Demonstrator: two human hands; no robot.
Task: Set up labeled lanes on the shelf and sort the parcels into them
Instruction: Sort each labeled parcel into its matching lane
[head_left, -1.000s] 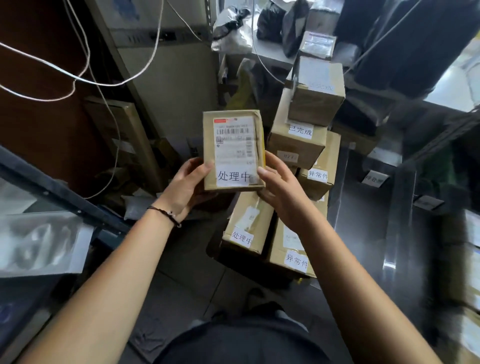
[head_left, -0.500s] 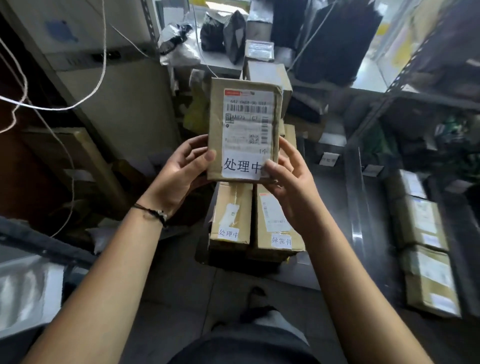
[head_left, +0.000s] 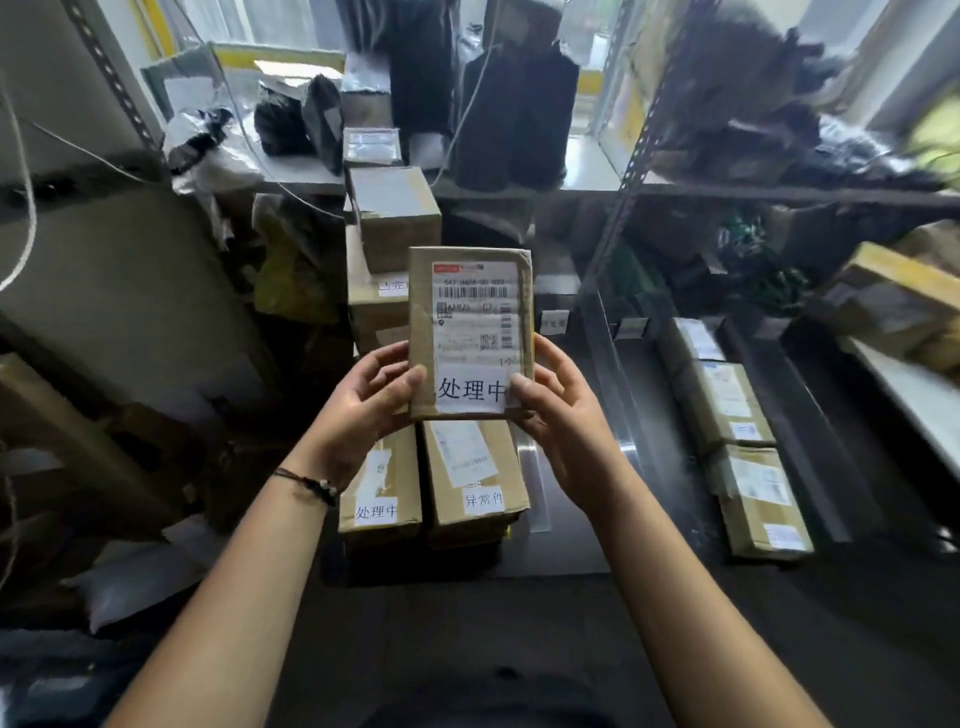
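Upward and to the right the view has swung since half a second ago, so more of the shelf (head_left: 641, 395) now shows, while both hands keep the flat parcel (head_left: 470, 332) upright between them. On its lower left edge the left hand (head_left: 371, 400) grips, thumb on the front face and fingers (head_left: 382, 364) curled behind. At the lower right corner the right hand (head_left: 563, 410) pinches the parcel, its thumb on the white sticker (head_left: 470, 389) that reads 处理中 and the other fingers wrapped round the side and back.

Just below the fingers two boxes lie side by side: the left box (head_left: 379, 483) is marked 处理中, the right box (head_left: 475, 478) 异常件. Beyond the fingers, partly hidden by the held parcel, stands a stack of boxes (head_left: 395, 218).

Right of the right fingers the shelf is split by a dark divider (head_left: 789, 431) into lanes, and one lane holds three parcels (head_left: 727, 405) in a row. Small lane tags (head_left: 555, 320) sit at the far ends, too blurred to read. A dark wristband (head_left: 309, 486) circles the left wrist.
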